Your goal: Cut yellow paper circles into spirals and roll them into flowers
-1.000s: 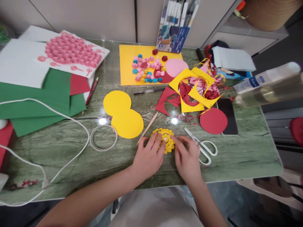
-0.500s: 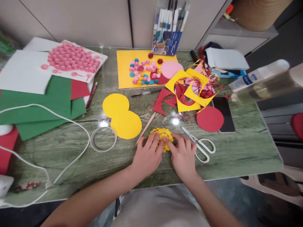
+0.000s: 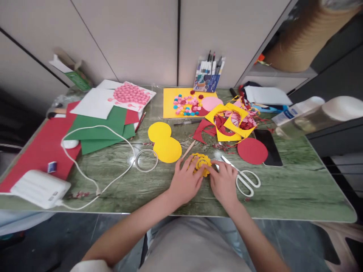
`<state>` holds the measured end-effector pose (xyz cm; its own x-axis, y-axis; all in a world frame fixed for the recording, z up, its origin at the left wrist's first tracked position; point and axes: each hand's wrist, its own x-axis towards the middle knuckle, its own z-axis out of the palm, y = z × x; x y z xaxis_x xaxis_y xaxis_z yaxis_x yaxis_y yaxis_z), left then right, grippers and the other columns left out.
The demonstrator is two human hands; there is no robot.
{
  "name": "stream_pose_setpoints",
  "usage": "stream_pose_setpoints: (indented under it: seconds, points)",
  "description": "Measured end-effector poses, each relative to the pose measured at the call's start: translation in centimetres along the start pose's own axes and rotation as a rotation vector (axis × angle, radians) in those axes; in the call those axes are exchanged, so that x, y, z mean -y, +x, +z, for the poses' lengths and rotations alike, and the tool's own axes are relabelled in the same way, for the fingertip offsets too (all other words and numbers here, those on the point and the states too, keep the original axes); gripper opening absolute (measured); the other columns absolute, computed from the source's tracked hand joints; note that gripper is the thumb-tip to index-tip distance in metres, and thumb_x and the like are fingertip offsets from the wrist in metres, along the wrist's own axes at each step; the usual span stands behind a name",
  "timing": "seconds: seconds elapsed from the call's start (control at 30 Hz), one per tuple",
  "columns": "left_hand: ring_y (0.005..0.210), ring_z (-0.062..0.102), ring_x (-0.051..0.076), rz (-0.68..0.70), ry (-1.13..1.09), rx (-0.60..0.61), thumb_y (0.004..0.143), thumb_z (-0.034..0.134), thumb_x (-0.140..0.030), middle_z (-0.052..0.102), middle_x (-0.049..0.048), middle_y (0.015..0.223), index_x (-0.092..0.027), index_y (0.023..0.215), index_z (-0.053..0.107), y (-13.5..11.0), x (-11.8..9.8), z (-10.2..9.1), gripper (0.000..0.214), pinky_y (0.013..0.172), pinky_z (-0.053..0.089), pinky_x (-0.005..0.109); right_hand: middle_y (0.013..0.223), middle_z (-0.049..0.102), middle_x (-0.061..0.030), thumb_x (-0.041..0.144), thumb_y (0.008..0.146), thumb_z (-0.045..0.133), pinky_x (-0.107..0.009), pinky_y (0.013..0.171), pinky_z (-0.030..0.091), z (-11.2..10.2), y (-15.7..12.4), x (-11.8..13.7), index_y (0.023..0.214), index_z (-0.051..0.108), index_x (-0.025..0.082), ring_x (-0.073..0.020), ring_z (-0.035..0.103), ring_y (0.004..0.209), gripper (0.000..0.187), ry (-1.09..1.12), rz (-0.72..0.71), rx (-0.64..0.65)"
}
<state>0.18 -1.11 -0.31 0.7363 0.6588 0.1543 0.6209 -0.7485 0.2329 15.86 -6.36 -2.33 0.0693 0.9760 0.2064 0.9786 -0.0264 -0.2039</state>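
A yellow paper spiral (image 3: 203, 163) with a scalloped edge lies on the table in front of me, its coils partly covered by my fingers. My left hand (image 3: 185, 182) reaches over its left side, fingers curved down onto the paper. At its right edge, my right hand (image 3: 224, 180) grips the rim between thumb and fingers. White-handled scissors (image 3: 246, 181) lie just right of my right hand, with the blades partly behind it. A thin wooden stick (image 3: 188, 149) points away above my left hand. Two overlapping shapes of yellow paper circles (image 3: 167, 150) rest to the left.
Cut paper scraps (image 3: 227, 122), a red circle (image 3: 252, 151) and a phone (image 3: 270, 147) lie at the right. Small paper rolls (image 3: 187, 105) sit on a yellow sheet at the back. A tape roll (image 3: 146, 160), white cable (image 3: 113, 187) and power bank (image 3: 41, 188) are left.
The view has tilted up and swung, so more of the table's left side shows. My left fingers have shifted slightly on the yellow paper spiral, and more of its coils are visible.
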Motion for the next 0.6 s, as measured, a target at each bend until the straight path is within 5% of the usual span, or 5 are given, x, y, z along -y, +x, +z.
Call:
stream_pose_setpoints:
  seconds: [0.1,0.33,0.43,0.6]
  points:
    - [0.13,0.035,0.023,0.004,-0.074,-0.039,0.089,0.044,-0.024,0.047,0.0085,0.136,-0.024,0.122,0.053,-2.0,0.7,-1.5,0.034,0.102,0.031,0.045,0.109,0.06,-0.0068,0.008,0.084,0.05,-0.042,0.084,0.032,-0.3,-0.8,-0.3,0.112,0.063,0.028,-0.0255,0.048,0.099,0.036,0.072,0.003,-0.064]
    - [0.114,0.046,0.03,-0.535,0.035,-0.246,0.085,0.049,-0.018,0.054,0.0156,0.118,-0.016,0.114,0.056,-7.7,7.1,-2.3,0.03,0.09,0.037,0.048,0.103,0.06,-0.0081,0.02,0.087,0.052,-0.043,0.081,0.035,-0.3,-3.2,-0.2,0.103,0.065,0.022,-0.0255,0.052,0.092,0.021,0.227,0.039,-0.175]
    - [0.109,0.048,0.032,-0.579,-0.033,-0.241,0.083,0.052,-0.021,0.056,0.0162,0.112,-0.015,0.095,0.061,-8.2,8.9,-2.0,0.016,0.089,0.037,0.049,0.101,0.061,-0.0084,0.021,0.087,0.051,-0.042,0.079,0.037,-0.5,-3.6,0.3,0.101,0.065,0.022,-0.026,0.054,0.091,0.02,0.282,0.034,-0.192]
    - [0.087,0.059,0.023,-0.541,-0.194,-0.21,0.089,0.045,-0.023,0.064,0.0071,0.086,-0.018,0.085,0.056,-7.2,6.1,-3.3,0.013,0.081,0.044,0.038,0.098,0.062,-0.0079,0.02,0.089,0.049,-0.041,0.08,0.041,-2.1,-3.5,2.3,0.104,0.063,0.022,-0.0246,0.056,0.091,0.02,0.391,-0.008,-0.192]
